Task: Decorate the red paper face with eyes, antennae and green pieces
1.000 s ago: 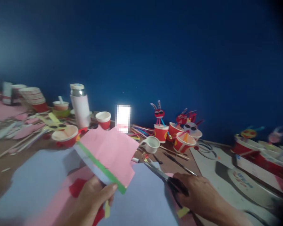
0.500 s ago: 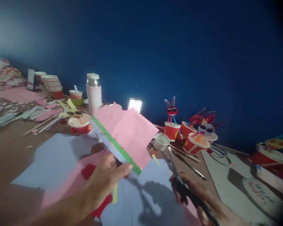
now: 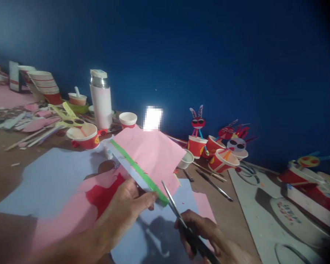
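My left hand [image 3: 128, 209] pinches the near end of a pink paper sheet [image 3: 151, 154] that carries a green strip [image 3: 139, 172] and a pale blue band along its edge. The sheet is held up above the table. My right hand [image 3: 202, 233] grips black-handled scissors [image 3: 176, 211], and their blades point up towards the near corner of the sheet, by the end of the green strip. Under both hands lie pale blue paper [image 3: 52, 179] and pink and red paper [image 3: 99, 192].
Red paper cups with craft figures [image 3: 209, 145] stand along the blue wall. A white flask [image 3: 101, 99], a stack of cups [image 3: 45, 84], a small white cup [image 3: 185, 160] and paper scraps crowd the back left. Metal tools [image 3: 214, 185] lie on the brown table; white boards sit right.
My right hand lifted the scissors from the table and brought them left to the sheet's near corner. My left hand kept holding the pink sheet.
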`<state>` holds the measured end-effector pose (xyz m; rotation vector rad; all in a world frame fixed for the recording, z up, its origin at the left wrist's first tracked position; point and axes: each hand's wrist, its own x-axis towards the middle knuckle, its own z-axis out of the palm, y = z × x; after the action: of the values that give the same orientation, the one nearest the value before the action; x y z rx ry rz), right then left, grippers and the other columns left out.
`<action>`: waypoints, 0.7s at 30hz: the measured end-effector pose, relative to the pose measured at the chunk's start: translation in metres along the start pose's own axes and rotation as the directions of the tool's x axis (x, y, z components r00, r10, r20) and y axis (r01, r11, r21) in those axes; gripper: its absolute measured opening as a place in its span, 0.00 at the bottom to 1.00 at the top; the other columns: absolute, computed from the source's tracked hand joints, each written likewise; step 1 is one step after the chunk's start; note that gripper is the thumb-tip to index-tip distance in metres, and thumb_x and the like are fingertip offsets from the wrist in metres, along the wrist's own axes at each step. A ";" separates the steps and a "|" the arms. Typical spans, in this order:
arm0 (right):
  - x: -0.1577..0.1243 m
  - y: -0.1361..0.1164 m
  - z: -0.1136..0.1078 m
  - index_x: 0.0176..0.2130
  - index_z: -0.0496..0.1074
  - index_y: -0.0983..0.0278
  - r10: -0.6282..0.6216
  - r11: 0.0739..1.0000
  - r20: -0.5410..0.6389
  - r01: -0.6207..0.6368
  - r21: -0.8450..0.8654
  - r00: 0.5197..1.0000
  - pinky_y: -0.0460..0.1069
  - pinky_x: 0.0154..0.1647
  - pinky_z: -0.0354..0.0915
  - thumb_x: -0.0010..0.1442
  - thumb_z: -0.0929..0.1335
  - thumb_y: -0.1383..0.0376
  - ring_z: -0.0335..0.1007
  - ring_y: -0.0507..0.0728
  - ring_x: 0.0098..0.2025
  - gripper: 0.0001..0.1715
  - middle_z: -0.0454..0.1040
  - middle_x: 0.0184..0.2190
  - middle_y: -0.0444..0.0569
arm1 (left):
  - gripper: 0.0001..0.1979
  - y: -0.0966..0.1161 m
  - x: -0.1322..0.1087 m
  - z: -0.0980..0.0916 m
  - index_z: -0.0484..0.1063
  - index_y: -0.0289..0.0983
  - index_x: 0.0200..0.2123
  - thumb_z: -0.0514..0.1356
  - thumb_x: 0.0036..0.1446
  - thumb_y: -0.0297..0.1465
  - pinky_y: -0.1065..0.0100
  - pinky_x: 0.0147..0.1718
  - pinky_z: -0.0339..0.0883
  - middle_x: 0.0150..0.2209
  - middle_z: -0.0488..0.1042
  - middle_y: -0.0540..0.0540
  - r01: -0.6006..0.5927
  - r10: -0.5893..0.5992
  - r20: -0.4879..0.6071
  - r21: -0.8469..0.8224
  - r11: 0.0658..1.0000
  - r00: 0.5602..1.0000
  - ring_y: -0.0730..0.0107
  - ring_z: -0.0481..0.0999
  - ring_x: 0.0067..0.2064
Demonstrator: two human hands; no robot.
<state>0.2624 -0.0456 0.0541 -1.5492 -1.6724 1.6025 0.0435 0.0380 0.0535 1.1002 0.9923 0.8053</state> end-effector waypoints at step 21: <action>0.006 0.016 0.009 0.49 0.65 0.59 -0.099 0.992 0.028 0.096 0.085 0.995 0.50 0.33 0.63 0.45 0.70 0.56 0.63 0.57 0.35 0.31 0.70 0.33 0.48 | 0.08 -0.006 -0.004 0.001 0.70 0.37 0.35 0.62 0.50 0.28 0.73 0.27 0.64 0.30 0.77 0.50 0.013 -0.005 0.097 -0.080 0.997 0.995 0.72 0.72 0.29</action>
<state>0.2605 -0.0484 0.0352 -1.3870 -1.6489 1.6327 0.0432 0.0320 0.0492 1.0543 0.8760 0.7712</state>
